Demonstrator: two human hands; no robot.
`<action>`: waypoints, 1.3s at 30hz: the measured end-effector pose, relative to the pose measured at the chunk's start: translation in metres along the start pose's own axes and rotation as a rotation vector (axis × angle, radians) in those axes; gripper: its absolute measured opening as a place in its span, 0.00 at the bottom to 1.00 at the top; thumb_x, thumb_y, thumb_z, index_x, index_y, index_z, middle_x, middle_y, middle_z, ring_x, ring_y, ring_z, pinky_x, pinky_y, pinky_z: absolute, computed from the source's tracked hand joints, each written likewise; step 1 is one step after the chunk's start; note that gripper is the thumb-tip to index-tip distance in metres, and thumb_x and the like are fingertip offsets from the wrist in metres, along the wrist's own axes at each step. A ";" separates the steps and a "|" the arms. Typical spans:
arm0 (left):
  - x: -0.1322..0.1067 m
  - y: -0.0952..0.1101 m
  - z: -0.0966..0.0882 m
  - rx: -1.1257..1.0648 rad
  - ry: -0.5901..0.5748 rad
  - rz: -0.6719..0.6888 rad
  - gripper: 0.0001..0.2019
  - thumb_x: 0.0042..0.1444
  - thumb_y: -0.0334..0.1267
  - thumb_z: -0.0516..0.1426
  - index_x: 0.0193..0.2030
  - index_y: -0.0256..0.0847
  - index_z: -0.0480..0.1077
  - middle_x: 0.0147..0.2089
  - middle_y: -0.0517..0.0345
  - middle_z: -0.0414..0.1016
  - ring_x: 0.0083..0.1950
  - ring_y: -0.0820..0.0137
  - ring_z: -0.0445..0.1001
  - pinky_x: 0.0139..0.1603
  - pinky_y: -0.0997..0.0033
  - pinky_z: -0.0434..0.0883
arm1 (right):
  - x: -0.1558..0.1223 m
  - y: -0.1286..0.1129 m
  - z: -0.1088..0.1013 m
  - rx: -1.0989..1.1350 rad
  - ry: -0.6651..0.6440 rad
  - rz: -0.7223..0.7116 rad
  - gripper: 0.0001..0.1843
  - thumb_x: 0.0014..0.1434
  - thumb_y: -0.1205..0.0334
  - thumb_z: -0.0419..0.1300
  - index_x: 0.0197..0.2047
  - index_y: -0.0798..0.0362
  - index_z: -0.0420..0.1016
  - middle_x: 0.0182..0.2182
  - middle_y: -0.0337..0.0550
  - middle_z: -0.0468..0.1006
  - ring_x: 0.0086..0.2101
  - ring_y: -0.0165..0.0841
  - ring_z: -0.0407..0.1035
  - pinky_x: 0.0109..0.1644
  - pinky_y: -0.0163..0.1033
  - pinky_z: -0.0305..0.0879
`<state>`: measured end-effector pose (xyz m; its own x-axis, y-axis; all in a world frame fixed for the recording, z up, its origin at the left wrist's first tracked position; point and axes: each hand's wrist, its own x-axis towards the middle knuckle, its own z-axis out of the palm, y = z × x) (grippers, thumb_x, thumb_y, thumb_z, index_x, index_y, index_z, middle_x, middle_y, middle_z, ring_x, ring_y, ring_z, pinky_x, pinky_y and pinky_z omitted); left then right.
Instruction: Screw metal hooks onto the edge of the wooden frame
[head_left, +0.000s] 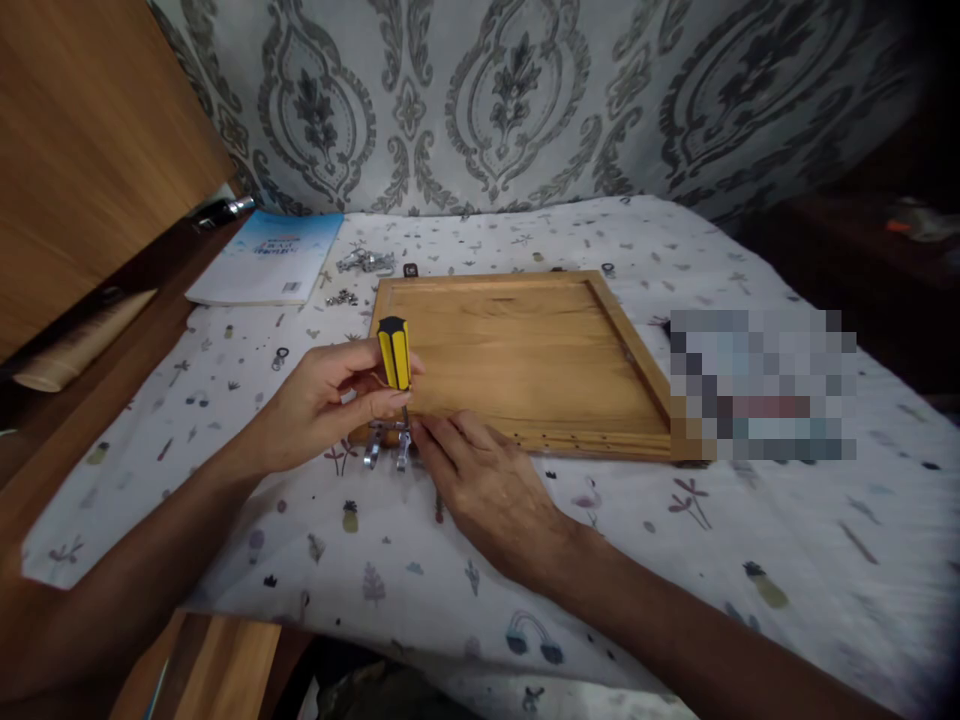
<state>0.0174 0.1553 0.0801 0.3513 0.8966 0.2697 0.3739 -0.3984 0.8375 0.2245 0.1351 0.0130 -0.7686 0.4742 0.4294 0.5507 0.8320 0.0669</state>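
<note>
My left hand (322, 405) is closed round a yellow and black screwdriver (394, 352), held upright with its tip down on a metal hinge (386, 443). The hinge sits at the near left corner of a wooden panel (525, 350) that lies flat on a patterned white cloth (420, 560). My right hand (480, 480) rests on the cloth beside the hinge. Its fingers are pressed together against the hinge and the panel's near edge.
A light blue booklet (266, 258) lies at the back left. Small metal hardware (365, 262) is scattered behind the panel. A wooden board (82, 140) leans at the left. A blurred patch (761, 385) covers the panel's right end. Patterned wallpaper (510, 100) stands behind.
</note>
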 end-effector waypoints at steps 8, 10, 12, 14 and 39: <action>0.000 0.001 0.004 0.042 0.014 0.086 0.11 0.61 0.39 0.61 0.49 0.40 0.73 0.40 0.55 0.79 0.41 0.68 0.79 0.42 0.72 0.77 | 0.001 0.000 0.000 0.001 0.021 -0.001 0.22 0.55 0.77 0.62 0.54 0.72 0.74 0.42 0.55 0.79 0.40 0.45 0.65 0.38 0.47 0.74; 0.001 -0.002 0.007 0.100 0.028 0.086 0.06 0.58 0.39 0.63 0.39 0.39 0.74 0.36 0.57 0.78 0.36 0.70 0.77 0.35 0.75 0.75 | 0.001 0.000 0.000 -0.010 0.024 0.007 0.21 0.56 0.77 0.61 0.54 0.71 0.75 0.43 0.55 0.79 0.41 0.45 0.65 0.39 0.47 0.74; 0.002 -0.003 0.006 0.122 0.035 0.076 0.06 0.58 0.39 0.64 0.37 0.39 0.75 0.34 0.58 0.78 0.34 0.71 0.76 0.33 0.76 0.74 | 0.001 0.000 0.000 -0.010 0.017 0.009 0.21 0.55 0.77 0.61 0.54 0.71 0.75 0.43 0.55 0.79 0.41 0.45 0.65 0.39 0.46 0.74; 0.002 -0.001 0.002 0.095 0.022 0.067 0.06 0.59 0.39 0.62 0.39 0.39 0.75 0.37 0.57 0.79 0.37 0.70 0.77 0.37 0.75 0.76 | 0.001 0.000 0.000 -0.004 0.016 0.000 0.23 0.54 0.77 0.63 0.55 0.72 0.74 0.43 0.55 0.79 0.41 0.45 0.65 0.39 0.46 0.74; 0.003 -0.004 0.000 -0.004 0.065 -0.041 0.11 0.55 0.38 0.64 0.43 0.36 0.74 0.43 0.55 0.79 0.43 0.72 0.78 0.45 0.76 0.75 | -0.002 0.001 0.002 -0.004 0.014 0.006 0.26 0.54 0.76 0.63 0.57 0.72 0.72 0.43 0.54 0.78 0.42 0.45 0.65 0.41 0.47 0.74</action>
<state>0.0168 0.1596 0.0778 0.2794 0.9230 0.2648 0.3835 -0.3601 0.8504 0.2254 0.1356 0.0102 -0.7605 0.4751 0.4428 0.5568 0.8279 0.0680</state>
